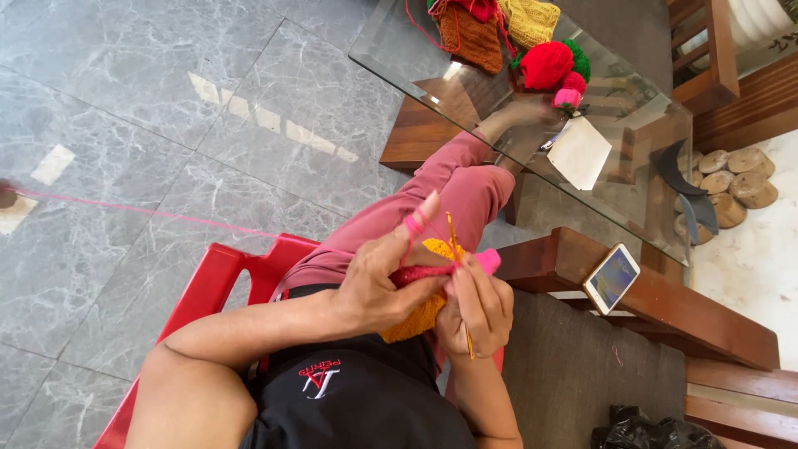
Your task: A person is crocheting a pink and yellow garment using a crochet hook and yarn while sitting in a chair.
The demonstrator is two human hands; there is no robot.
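Observation:
My left hand point(374, 283) grips an orange-yellow crocheted piece point(424, 312) held over my lap, with pink yarn point(413, 223) wound over its raised index finger. My right hand point(478, 309) sits close beside it and pinches a thin yellowish crochet hook point(453, 237) that points up into the work. A bright pink end point(489, 261) sticks out between the two hands; I cannot tell what it belongs to. A pink strand point(141, 210) runs off to the left across the grey marble floor. I sit on a red plastic chair point(220, 274).
A glass-topped table point(399, 50) ahead carries red point(546, 65), green and pink yarn balls, orange point(471, 35) and yellow knitted pieces and a white paper point(580, 152). A phone point(611, 278) lies on a wooden bench edge to the right. Flat stones point(740, 179) lie beyond the table and a black bag point(648, 432) lies at the lower right.

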